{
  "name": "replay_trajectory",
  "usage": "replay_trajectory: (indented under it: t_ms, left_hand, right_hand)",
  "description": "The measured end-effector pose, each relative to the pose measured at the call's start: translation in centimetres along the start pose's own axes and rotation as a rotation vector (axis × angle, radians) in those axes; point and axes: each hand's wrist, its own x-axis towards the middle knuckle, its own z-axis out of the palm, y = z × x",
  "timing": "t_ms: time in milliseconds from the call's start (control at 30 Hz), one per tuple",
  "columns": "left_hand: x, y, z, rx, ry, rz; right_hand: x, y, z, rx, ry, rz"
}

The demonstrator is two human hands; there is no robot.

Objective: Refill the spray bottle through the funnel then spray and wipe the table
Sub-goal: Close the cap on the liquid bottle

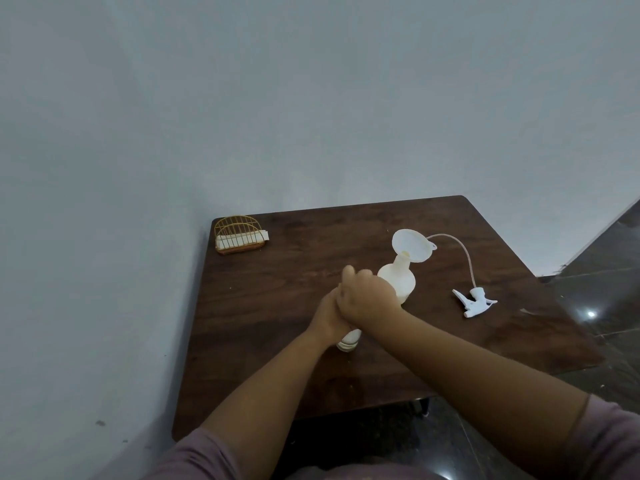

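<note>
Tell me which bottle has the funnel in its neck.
The spray bottle standing right of the hands, funnel tilted in it. The other bottle is gripped by both hands.

The table [277, 271] was dark wood with visible grain and a dull sheen, the funnel [412, 245] and spray bottle [398, 275] looked like matt white plastic, the napkin holder [239, 233] was gold-coloured wire, and the floor [606, 289] was glossy.
</note>
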Motion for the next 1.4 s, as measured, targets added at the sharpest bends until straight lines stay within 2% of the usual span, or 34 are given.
replay_trajectory:
  t_ms: [100,133,200,233,267,367,467,533,600,700,800,933,1033,1100,1200,1267,1333,1400]
  left_hand:
    - [-0.3,0.1,0.5,-0.041,0.041,0.013]
    - [-0.5,0.0,0.4,-0.091,0.061,0.03]
    - [-0.8,-0.6,-0.2,-0.203,0.074,0.085]
    - [-0.8,-0.9,-0.5,-0.239,0.064,0.111]
    - [-0.8,-1.1,-0.7,-0.266,0.046,0.117]
    - [-0.6,-1.0,-0.6,-0.287,0.026,0.096]
    - [-0.1,-0.9,-0.2,-0.073,0.053,0.113]
    - [0.1,-1.3,0.3,0.047,0.06,0.113]
    - [0.0,-1.4,0.4,0.026,0.075,0.108]
    - [-0.2,-1.6,-0.2,-0.058,0.089,0.169]
    - [-0.2,-1.6,-0.8,-0.202,0.026,0.144]
    - [0.0,-1.8,-0.2,-0.107,0.052,0.097]
    - [-0.2,-1.8,0.0,-0.084,0.029,0.112]
    - [-0.3,-1.5,-0.1,-0.102,-0.002,0.128]
    - [-0.4,-1.2,-0.7,-0.161,-0.018,0.081]
    - [-0.6,-1.2,-0.8,-0.277,0.005,-0.019]
    - [-0.9,-1.2,-0.5,-0.284,0.048,-0.093]
    - [-0.9,-1.0,-0.2,-0.246,0.049,-0.078]
  right_hand:
    - [0.2,-0.5,-0.4,0.09,-0.035,0.235]
    - [0.5,-0.6,-0.9,0.051,-0.132,0.233]
    - [0.7,-1.0,-3.1,-0.084,-0.453,0.217]
    - [0.7,-0.9,-4.2,-0.13,-0.554,0.229]
    - [1.0,-0.8,-5.0,-0.155,-0.564,0.219]
    - [0.5,-0.8,-5.7,-0.15,-0.362,0.072]
    - [-0.8,-1.7,-4.5,-0.215,-0.31,-0.131]
    - [-0.6,-1.6,-3.6,-0.156,-0.242,-0.035]
    - [-0.7,-1.6,-3.8,-0.128,-0.272,0.026]
    - [-0.8,-0.8,-4.4,-0.206,-0.383,-0.007]
    - [-0.8,-0.6,-5.3,-0.241,-0.273,-0.002]
    - [-0.8,-1.7,-3.7,-0.156,-0.299,-0.09]
    - [-0.5,-0.9,-2.9,-0.108,-0.283,0.024]
    - [-0.3,-0.3,-3.1,-0.2,-0.273,-0.022]
    - [0.0,0.6,-3.7,-0.227,-0.151,-0.036]
    - [0.0,0.7,-2.7,-0.294,-0.057,-0.198]
    - [-0.2,1.0,-1.3,-0.342,-0.001,-0.437]
    - [0.0,1.6,-0.5,-0.396,0.04,-0.525]
